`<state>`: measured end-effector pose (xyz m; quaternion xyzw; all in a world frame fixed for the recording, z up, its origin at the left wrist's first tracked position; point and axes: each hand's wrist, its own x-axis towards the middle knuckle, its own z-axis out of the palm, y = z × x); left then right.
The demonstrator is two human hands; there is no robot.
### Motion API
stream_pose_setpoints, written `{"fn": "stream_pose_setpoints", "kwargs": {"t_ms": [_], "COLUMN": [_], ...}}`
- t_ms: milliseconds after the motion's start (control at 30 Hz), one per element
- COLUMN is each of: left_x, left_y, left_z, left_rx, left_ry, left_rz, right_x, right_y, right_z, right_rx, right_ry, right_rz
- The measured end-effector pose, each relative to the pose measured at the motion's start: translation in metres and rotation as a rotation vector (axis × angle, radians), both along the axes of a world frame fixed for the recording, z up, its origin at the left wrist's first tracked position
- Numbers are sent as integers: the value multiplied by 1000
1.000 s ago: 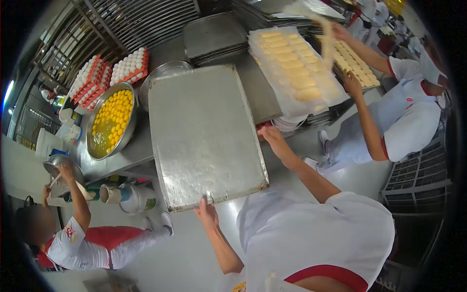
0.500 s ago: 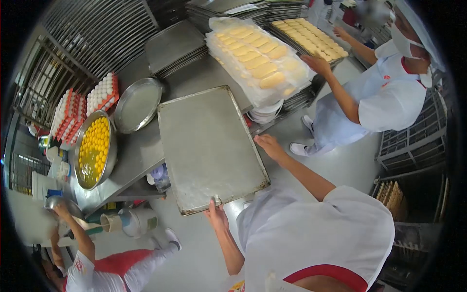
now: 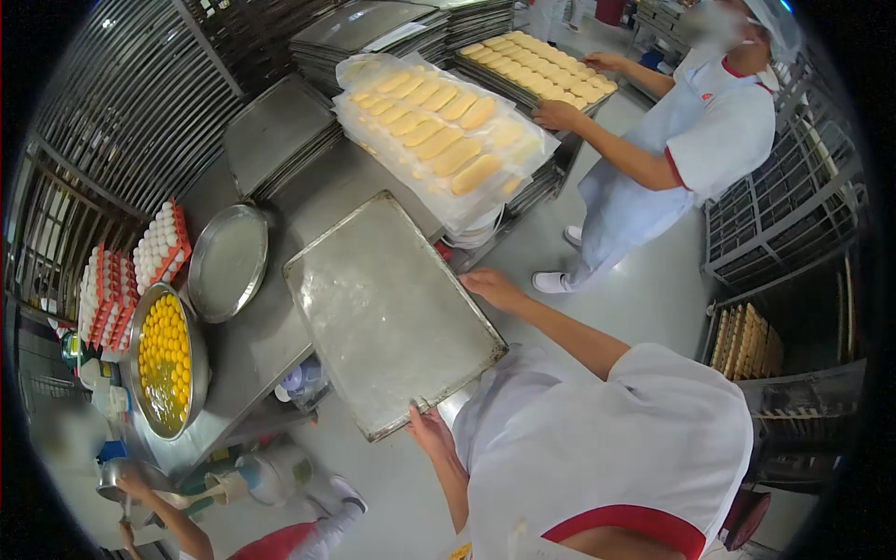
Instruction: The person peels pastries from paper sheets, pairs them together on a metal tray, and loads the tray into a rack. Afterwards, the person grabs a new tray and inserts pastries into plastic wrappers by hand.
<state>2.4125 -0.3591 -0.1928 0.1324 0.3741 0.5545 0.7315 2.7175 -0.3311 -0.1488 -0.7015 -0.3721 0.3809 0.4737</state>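
A large, bare metal baking tray (image 3: 392, 322) is tilted in front of me, its far part over the steel table and its near edge by my body. My left hand (image 3: 431, 431) grips the near edge, thumb on the upper face and fingers underneath. At the right edge, my right hand (image 3: 495, 288) has its fingers against the rim, partly hidden beneath it. Beyond the tray lies a stack of white paper sheets (image 3: 527, 154) bearing long, flat pale-yellow pieces of dough or cake (image 3: 434, 154).
On the steel table (image 3: 250, 364) stand a bowl of egg yolks (image 3: 198, 373), a round pan (image 3: 229, 261), egg cartons (image 3: 161, 245) and stacked trays (image 3: 280, 135). One co-worker (image 3: 644, 168) holds a filled tray (image 3: 541, 70) at right; another person's arm (image 3: 173, 518) is at lower left.
The tray has turned and tilted, its near edge shifting down. My right hand has moved left onto its rim. The co-worker's hands have come to the filled tray. The view has shifted.
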Motion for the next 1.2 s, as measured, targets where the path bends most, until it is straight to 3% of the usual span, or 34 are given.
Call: {"fn": "stream_pose_setpoints", "kwargs": {"t_ms": [200, 267, 300, 367, 433, 600, 800, 867, 1000, 1067, 1100, 1167, 1200], "left_x": [27, 34, 37, 47, 58, 68, 76, 56, 45, 40, 40, 40, 39], "left_y": [22, 32, 36, 48, 55, 71, 79, 82, 70, 63, 59, 45, 36], "left_z": [2, -15, -17, -15, -10, -15, -4, -18, 31, 40, 47, 64, 68], "left_rx": [54, 20, 19, 127, 144, 212, 145, 183, 135, 113, 91, 131, 164], "left_ry": [-77, -95, -100, -117, -133, -185, -64, -183, -216, -107, -4, 33, 68], "left_rz": [-76, -23, -23, -110, -109, -152, -94, -155, -64, -81, -103, -118, -118], "right_x": [17, 24, 22, 19, 28, 32, 36, 32, 18, 3, 2, -1, -3], "right_y": [-6, -16, -21, -35, -47, -62, -72, -69, -44, -36, -38, -39, -44], "right_z": [-40, -55, -35, 7, -20, -15, -35, -40, -25, -7, -10, -13, -9], "right_rx": [64, 74, 74, -175, -152, -150, -223, -145, -174, -374, -368, 7, 14], "right_ry": [-216, -200, -204, -48, -39, -37, -3, 124, 369, 447, 452, 559, 561], "right_rz": [10, -42, -42, -48, -61, -92, -136, -51, 168, -69, -82, -69, -84]}}
